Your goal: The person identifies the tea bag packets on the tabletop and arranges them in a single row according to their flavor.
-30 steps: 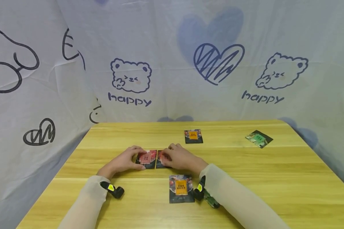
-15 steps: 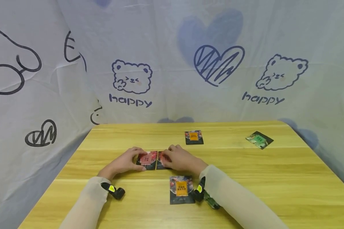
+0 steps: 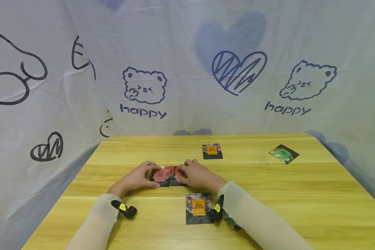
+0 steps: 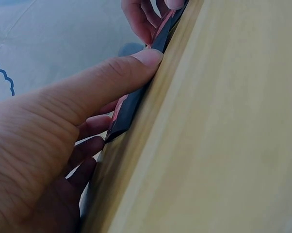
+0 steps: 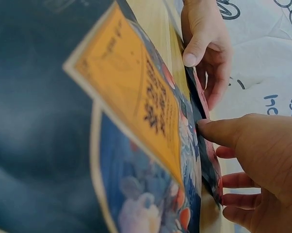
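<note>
One thin, rectangular black-and-red packet (image 3: 161, 176) is pinched edgewise under the left grip (image 3: 135, 178), a similar second packet (image 3: 174, 177) under the right grip (image 3: 199, 176); by uneven inward pressure, both could be overlapped or buckled.

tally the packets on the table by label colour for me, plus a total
Pink-label packets: 2
Orange-label packets: 2
Green-label packet: 1
Greenish packet, mostly covered, label not visible: 1
Total: 6
</note>
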### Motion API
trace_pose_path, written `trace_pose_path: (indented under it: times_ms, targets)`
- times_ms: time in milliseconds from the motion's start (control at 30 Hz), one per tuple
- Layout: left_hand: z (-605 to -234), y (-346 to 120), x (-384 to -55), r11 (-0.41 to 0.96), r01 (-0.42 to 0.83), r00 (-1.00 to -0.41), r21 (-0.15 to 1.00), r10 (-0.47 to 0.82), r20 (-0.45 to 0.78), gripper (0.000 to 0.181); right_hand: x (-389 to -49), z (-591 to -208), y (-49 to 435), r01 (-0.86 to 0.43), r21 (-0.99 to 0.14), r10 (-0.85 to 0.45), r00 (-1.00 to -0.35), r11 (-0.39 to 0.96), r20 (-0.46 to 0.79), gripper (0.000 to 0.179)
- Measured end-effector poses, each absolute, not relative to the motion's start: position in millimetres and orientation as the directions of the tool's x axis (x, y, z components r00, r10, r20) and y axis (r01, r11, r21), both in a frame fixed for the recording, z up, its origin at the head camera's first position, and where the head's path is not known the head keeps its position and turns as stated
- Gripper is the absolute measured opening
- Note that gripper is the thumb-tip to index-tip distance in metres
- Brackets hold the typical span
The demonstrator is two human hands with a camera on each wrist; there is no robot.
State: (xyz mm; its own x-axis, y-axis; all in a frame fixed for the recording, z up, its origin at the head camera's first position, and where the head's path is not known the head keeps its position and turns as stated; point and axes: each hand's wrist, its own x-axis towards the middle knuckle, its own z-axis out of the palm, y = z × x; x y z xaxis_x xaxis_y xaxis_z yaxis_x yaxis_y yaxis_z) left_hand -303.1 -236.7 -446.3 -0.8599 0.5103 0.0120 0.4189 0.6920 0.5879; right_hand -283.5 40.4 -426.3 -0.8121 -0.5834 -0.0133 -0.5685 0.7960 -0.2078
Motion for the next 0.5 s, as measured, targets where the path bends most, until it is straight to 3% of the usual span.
trace_pose_path:
  times_ms: [500]
  targets:
    - [-451.5,-237.4,-304.3,0.697,0.414,-0.862,0.585,0.508,0.004,0.072,-284.3,-414.4,60.3,-0.578,-0.287,-0.601,-0.799,0.764,0.007,0.055]
